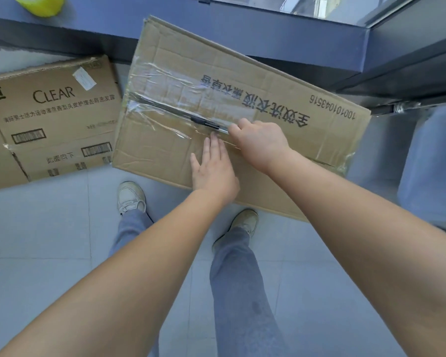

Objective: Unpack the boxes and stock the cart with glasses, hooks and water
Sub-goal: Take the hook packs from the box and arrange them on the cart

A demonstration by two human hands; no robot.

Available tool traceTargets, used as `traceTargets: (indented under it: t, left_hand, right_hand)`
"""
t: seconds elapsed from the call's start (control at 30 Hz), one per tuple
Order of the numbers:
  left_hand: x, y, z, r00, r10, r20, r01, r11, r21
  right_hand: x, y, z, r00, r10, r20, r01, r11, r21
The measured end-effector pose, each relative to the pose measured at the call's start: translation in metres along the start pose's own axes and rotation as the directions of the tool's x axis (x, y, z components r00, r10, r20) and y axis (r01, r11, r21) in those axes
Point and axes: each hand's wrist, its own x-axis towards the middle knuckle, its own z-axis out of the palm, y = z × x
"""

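1. My right hand was curled tight around a dark pen-like tool, near the middle of the frame, its tip lying along the taped seam of the big cardboard box.
2. My left hand lay flat, fingers straight and together, pressing the box lid just below that seam; it held nothing.
3. The clear tape ran across the lid from the box's left edge toward my hands, wrinkled and shiny.
4. The big box sat closed in the centre and upper right, tilted, printed text upside down to me.
5. A second box, marked CLEAR, lay at the left, just beside the first.
6. My shoes stood on the grey tiled floor below the box.
7. Something yellow-green showed at the upper left; I couldn't tell what.
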Motion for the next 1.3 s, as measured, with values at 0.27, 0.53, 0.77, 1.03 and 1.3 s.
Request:
traceTargets:
  t: [0.27, 0.53, 0.77, 1.03, 1.3]
  left_hand:
    - [-0.004, 0.056, 0.016, 0.999, 0.032, 0.024, -0.033, 0.998, 0.045]
    - [-0.010, 0.095, 0.036, 0.998, 0.053, 0.028, -0.056, 0.988, 0.142]
    - [-0.015, 0.140, 0.047, 0.995, 0.092, 0.040, -0.097, 0.983, 0.157]
    - [-0.024, 0.161, 0.050, 0.994, 0.097, 0.059, -0.107, 0.974, 0.200]
    - [-0.023, 0.174, 0.054, 0.990, 0.106, 0.091, -0.124, 0.966, 0.228]
  right_hand:
    - [-0.039, 0.041, 0.026, 0.999, 0.025, -0.029, -0.024, 0.999, 0.025]
    - [-0.087, 0.093, 0.053, 0.997, 0.078, 0.025, -0.079, 0.997, 0.007]
    - [-0.128, 0.126, 0.069, 0.993, 0.111, 0.042, -0.111, 0.994, 0.007]
    - [-0.151, 0.144, 0.079, 0.992, 0.125, 0.026, -0.126, 0.992, 0.027]
    - [-0.182, 0.170, 0.093, 0.982, 0.175, 0.067, -0.177, 0.984, 0.028]
